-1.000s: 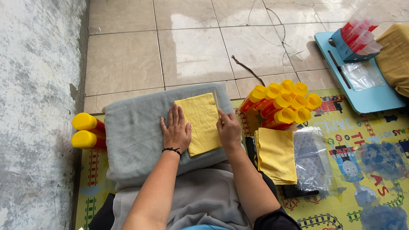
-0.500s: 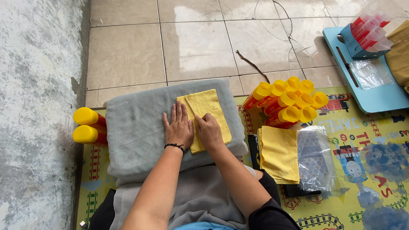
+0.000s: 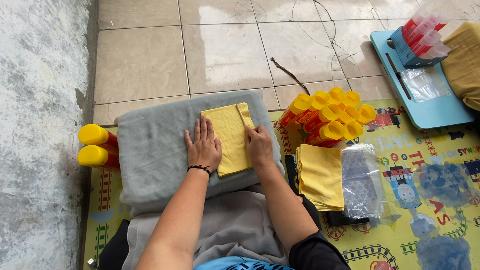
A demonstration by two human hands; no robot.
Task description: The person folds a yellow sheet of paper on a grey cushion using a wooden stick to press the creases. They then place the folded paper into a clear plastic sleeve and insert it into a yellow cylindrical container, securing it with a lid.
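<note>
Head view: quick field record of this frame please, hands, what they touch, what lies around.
left hand: flat, palm down on the left edge of the folded yellow cloth
right hand: pressing the cloth's right edge, fingers curled
surface under cloth: grey padded cushion across the lap
stack: pile of folded yellow cloths on the patterned play mat, right of the cushion
bottles: cluster of yellow-capped red bottles lying beyond the pile; two more left of the cushion
far right: light blue tray on the tiled floor
</note>
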